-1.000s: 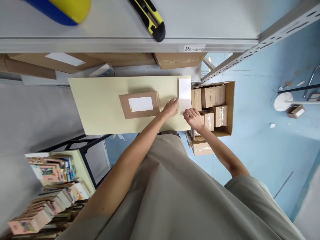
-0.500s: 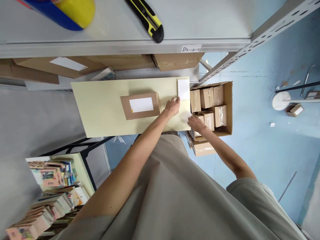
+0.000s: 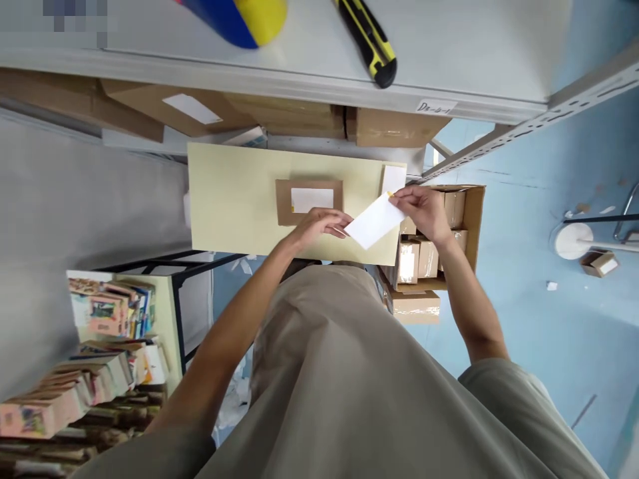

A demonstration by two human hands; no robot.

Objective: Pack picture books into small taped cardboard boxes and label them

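A white label (image 3: 375, 223) with a small yellow mark at its upper corner is held slanted above the pale yellow board (image 3: 224, 206). My right hand (image 3: 422, 209) pinches it at the upper right end. At the opposite end, my left hand (image 3: 322, 226) has its fingers closed around the label's left corner, where a sliver of white shows between them. Just beyond the left hand, a brown cardboard package (image 3: 284, 203) lies flat on the board, bearing a white label of its own. Partly behind the held label is a white stack of labels (image 3: 394, 177) at the board's right end.
An open carton (image 3: 476, 233) of small taped boxes stands right of the board, above another box (image 3: 415, 307). A grey shelf (image 3: 474, 60) crosses the top, carrying a yellow-black utility knife (image 3: 368, 43). Cardboard boxes (image 3: 399, 128) sit beneath it. Books (image 3: 112, 372) fill the lower left.
My right hand has moved up and inward from the board's right edge, with a white label now in it. My left hand has left the label stack and moved left and down to the label's corner.
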